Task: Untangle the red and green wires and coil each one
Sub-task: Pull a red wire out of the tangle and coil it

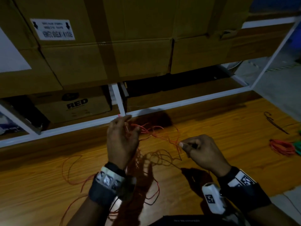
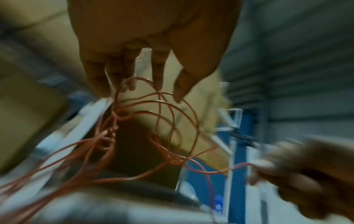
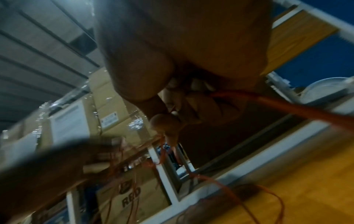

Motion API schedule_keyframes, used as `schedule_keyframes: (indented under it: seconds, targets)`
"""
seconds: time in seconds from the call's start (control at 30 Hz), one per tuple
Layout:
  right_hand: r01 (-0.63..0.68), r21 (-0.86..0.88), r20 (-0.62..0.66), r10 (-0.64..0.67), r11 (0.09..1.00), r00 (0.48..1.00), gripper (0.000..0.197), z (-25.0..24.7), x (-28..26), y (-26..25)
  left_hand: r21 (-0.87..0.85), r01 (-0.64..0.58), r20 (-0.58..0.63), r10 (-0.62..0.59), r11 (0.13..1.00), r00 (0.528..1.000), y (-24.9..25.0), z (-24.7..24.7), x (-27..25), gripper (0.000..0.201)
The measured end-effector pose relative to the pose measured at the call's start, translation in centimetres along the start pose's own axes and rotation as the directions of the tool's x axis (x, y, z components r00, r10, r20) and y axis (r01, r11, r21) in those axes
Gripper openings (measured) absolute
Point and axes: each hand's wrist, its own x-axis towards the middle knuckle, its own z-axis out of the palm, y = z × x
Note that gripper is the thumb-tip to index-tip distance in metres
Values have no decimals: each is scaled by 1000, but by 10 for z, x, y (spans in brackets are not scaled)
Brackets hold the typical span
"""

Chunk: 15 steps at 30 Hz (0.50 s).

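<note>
Left hand (image 1: 122, 141): raised above the wooden table (image 1: 228, 144), fingers hooked through loops of the red wire (image 1: 159, 136)
Right hand (image 1: 202, 150): pinches one red strand between thumb and forefinger
Red wire: tangled between both hands, slack trailing onto the table
Far right: a coiled red bundle (image 1: 281, 147) beside something green at the edge

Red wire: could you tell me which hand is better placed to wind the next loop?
Right, probably. The right hand pinches a free strand of the red wire, while the left hand carries the loops.
</note>
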Motion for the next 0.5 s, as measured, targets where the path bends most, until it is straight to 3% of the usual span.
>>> schedule_keyframes:
  seconds: [0.07,0.1,0.17,0.23,0.3,0.37,0.43,0.47,0.5]
  targets:
    - [21,-4,13,-21,1000,1000,25,0,0,-10,181,-171,-52,183,969,982,34,-4,-21,53]
    - [40,-15,21,-40,999,999,20,-1,0,-15,261,-176,-50,195,949,979,41,-2,-26,56]
    - [71,-48,23,-70,996,997,22,-4,2,-22,315,-95,18,94,944,995,31,1,-17,55]
    - [79,-73,0,-79,994,997,27,-8,4,-23,217,57,143,-89,975,986,0,2,8,38]
    - [60,-94,-5,-61,994,998,27,-12,4,-18,154,147,272,-185,977,944,-30,0,24,24]
    - [23,-131,-22,-26,991,999,24,-14,3,-11,118,158,397,-192,980,897,-49,-4,26,24]
    - [-32,-141,-68,23,989,997,19,-19,4,-9,14,164,514,-147,986,845,-53,-11,21,46]
    - [-54,-134,-82,43,990,996,17,-20,5,-8,-9,150,517,-124,989,847,-50,-16,19,53]
    - [-65,-127,-83,55,990,995,17,-21,5,-8,-34,105,466,-77,994,881,-44,-20,17,54]
